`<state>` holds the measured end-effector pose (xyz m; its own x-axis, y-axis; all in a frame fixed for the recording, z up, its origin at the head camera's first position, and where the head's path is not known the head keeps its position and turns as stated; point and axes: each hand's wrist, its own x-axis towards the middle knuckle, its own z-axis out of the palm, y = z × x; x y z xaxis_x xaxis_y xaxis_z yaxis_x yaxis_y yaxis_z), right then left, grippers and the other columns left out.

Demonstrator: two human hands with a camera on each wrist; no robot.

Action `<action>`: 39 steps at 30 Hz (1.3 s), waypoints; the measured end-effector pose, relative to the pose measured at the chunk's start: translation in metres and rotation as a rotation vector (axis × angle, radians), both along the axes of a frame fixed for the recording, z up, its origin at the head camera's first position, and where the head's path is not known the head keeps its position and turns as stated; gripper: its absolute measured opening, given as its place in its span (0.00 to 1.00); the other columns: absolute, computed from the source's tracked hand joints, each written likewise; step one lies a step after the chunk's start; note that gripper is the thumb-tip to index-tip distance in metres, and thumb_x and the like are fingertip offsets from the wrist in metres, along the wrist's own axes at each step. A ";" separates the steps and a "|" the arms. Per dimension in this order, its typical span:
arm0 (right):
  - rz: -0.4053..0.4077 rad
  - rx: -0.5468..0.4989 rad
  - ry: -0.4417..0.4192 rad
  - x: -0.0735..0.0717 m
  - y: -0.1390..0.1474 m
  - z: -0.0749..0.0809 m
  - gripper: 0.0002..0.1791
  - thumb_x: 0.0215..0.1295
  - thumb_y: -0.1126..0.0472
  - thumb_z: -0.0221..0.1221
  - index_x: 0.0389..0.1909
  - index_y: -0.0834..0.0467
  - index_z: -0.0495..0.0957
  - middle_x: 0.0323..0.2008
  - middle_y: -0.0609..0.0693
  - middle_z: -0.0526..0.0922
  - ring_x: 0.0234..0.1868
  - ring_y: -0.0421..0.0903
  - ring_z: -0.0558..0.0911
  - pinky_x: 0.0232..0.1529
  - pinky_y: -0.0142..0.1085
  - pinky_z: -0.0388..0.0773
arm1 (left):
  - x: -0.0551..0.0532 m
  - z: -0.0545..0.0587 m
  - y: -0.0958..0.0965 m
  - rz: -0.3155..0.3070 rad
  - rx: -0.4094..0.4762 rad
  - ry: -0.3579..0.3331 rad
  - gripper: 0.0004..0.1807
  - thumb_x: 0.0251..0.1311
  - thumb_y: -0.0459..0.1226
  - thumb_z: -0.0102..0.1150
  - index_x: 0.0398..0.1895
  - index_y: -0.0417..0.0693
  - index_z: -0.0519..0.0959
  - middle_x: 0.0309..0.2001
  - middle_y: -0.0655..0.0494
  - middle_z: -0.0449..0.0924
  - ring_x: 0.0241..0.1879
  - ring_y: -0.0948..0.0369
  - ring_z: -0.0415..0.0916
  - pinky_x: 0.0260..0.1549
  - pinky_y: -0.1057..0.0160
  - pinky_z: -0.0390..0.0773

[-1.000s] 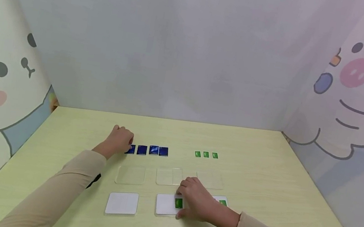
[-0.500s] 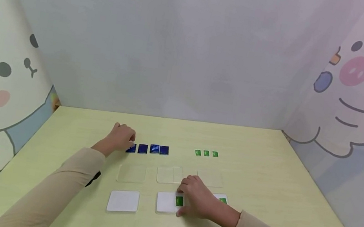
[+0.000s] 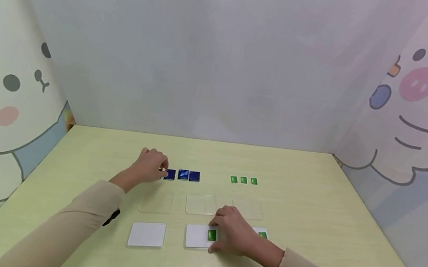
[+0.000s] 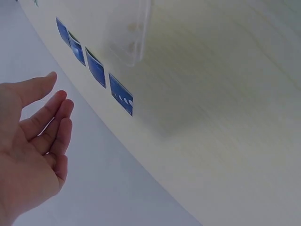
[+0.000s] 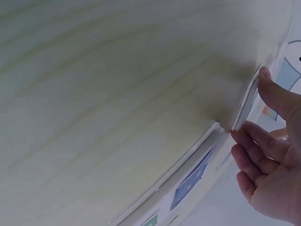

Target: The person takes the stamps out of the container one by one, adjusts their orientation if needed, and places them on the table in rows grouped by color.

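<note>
My left hand (image 3: 150, 165) hovers at the left end of a row of small dark blue square cards (image 3: 183, 175). In the left wrist view its thumb and fingers are bent loosely, apart, with nothing between them. A blue card with pale moon shapes (image 4: 121, 96) ends the row there; the hand hides most of it in the head view. My right hand (image 3: 234, 232) holds a shallow white-filled clear box (image 3: 195, 236) across its near and far edges. On that box lies a green square card (image 3: 212, 235); the hand covers its right part.
Another white box (image 3: 147, 234) lies left of the held one. A third, with a green card (image 3: 263, 234), is partly behind the right hand. Clear plastic lids (image 3: 201, 204) lie in a row beyond. Small green cards (image 3: 243, 180) lie at the back right.
My left hand has shifted a little to the right and now covers most of the leftmost blue card. The right hand stays on the middle box. The view has shifted slightly.
</note>
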<state>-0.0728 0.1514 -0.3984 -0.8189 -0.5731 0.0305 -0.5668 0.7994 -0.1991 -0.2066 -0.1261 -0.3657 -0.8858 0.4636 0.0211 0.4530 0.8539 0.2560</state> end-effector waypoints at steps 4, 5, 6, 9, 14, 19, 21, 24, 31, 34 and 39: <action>0.004 -0.021 -0.002 -0.001 0.000 -0.001 0.29 0.39 0.40 0.75 0.40 0.55 0.85 0.38 0.42 0.82 0.40 0.38 0.73 0.53 0.38 0.71 | 0.008 0.000 0.004 -0.004 0.024 -0.004 0.09 0.57 0.39 0.65 0.35 0.42 0.81 0.33 0.52 0.80 0.37 0.55 0.70 0.47 0.48 0.62; 0.003 -0.025 -0.005 -0.001 0.000 -0.001 0.29 0.39 0.40 0.75 0.40 0.55 0.85 0.38 0.42 0.82 0.40 0.38 0.73 0.53 0.38 0.71 | 0.010 -0.001 0.006 -0.006 0.030 -0.005 0.09 0.57 0.39 0.65 0.35 0.42 0.81 0.33 0.52 0.81 0.38 0.55 0.70 0.48 0.48 0.62; 0.003 -0.029 -0.009 -0.002 0.000 -0.002 0.29 0.39 0.40 0.75 0.40 0.54 0.85 0.38 0.42 0.82 0.40 0.38 0.73 0.53 0.39 0.71 | 0.013 -0.001 0.007 -0.012 0.033 -0.002 0.09 0.57 0.39 0.65 0.35 0.42 0.82 0.34 0.52 0.81 0.38 0.55 0.71 0.48 0.48 0.62; -0.002 -0.040 -0.021 -0.003 0.001 -0.003 0.30 0.38 0.40 0.75 0.40 0.54 0.85 0.38 0.42 0.83 0.41 0.38 0.73 0.54 0.39 0.71 | 0.018 -0.003 0.011 -0.031 0.037 -0.003 0.08 0.57 0.39 0.65 0.34 0.43 0.81 0.34 0.51 0.81 0.37 0.55 0.70 0.48 0.48 0.62; -0.005 -0.072 -0.034 -0.004 0.003 -0.007 0.30 0.37 0.40 0.76 0.40 0.54 0.85 0.37 0.42 0.83 0.41 0.37 0.74 0.53 0.40 0.71 | 0.028 -0.006 0.019 -0.053 0.030 -0.021 0.08 0.57 0.40 0.65 0.34 0.44 0.81 0.33 0.54 0.80 0.37 0.57 0.69 0.47 0.49 0.61; 0.001 -0.091 -0.034 -0.005 0.003 -0.009 0.30 0.37 0.40 0.75 0.39 0.54 0.85 0.37 0.41 0.83 0.41 0.37 0.73 0.53 0.39 0.70 | 0.039 -0.004 0.028 -0.062 0.057 -0.042 0.08 0.56 0.40 0.66 0.35 0.45 0.82 0.35 0.55 0.81 0.39 0.57 0.70 0.49 0.49 0.62; 0.002 -0.095 -0.033 -0.006 0.003 -0.009 0.30 0.37 0.40 0.75 0.39 0.54 0.85 0.37 0.41 0.83 0.41 0.37 0.73 0.53 0.39 0.70 | 0.044 -0.004 0.030 -0.078 0.076 -0.038 0.08 0.56 0.39 0.66 0.35 0.44 0.82 0.35 0.54 0.82 0.39 0.56 0.71 0.48 0.49 0.62; 0.005 -0.099 -0.032 -0.006 0.003 -0.009 0.30 0.36 0.40 0.76 0.39 0.54 0.85 0.37 0.41 0.83 0.40 0.37 0.73 0.52 0.39 0.70 | 0.050 -0.005 0.035 -0.095 0.093 -0.038 0.08 0.55 0.39 0.67 0.34 0.45 0.82 0.35 0.54 0.82 0.39 0.57 0.71 0.48 0.49 0.62; -0.010 -0.100 -0.060 -0.008 0.004 -0.010 0.30 0.36 0.39 0.75 0.39 0.53 0.85 0.37 0.41 0.83 0.41 0.36 0.73 0.53 0.40 0.70 | 0.063 -0.011 0.047 -0.110 0.146 -0.078 0.07 0.54 0.38 0.68 0.33 0.45 0.82 0.35 0.54 0.82 0.41 0.57 0.72 0.53 0.44 0.61; -0.004 -0.100 -0.055 -0.008 0.005 -0.011 0.30 0.36 0.39 0.75 0.39 0.53 0.85 0.36 0.41 0.83 0.40 0.36 0.73 0.52 0.41 0.70 | 0.066 -0.013 0.052 -0.124 0.146 -0.097 0.08 0.54 0.38 0.68 0.34 0.44 0.82 0.35 0.53 0.82 0.41 0.57 0.72 0.51 0.47 0.61; 0.004 -0.114 -0.048 -0.008 0.007 -0.010 0.30 0.36 0.40 0.76 0.38 0.54 0.84 0.36 0.41 0.83 0.40 0.37 0.73 0.51 0.40 0.70 | 0.071 -0.013 0.059 -0.140 0.127 -0.108 0.08 0.55 0.39 0.67 0.35 0.44 0.82 0.35 0.54 0.82 0.41 0.58 0.72 0.48 0.50 0.61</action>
<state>-0.0813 0.1585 -0.4086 -0.8185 -0.5718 0.0563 -0.5580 0.7676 -0.3153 -0.1359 -0.0666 -0.3788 -0.8134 0.5816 -0.0047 0.5287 0.7427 0.4111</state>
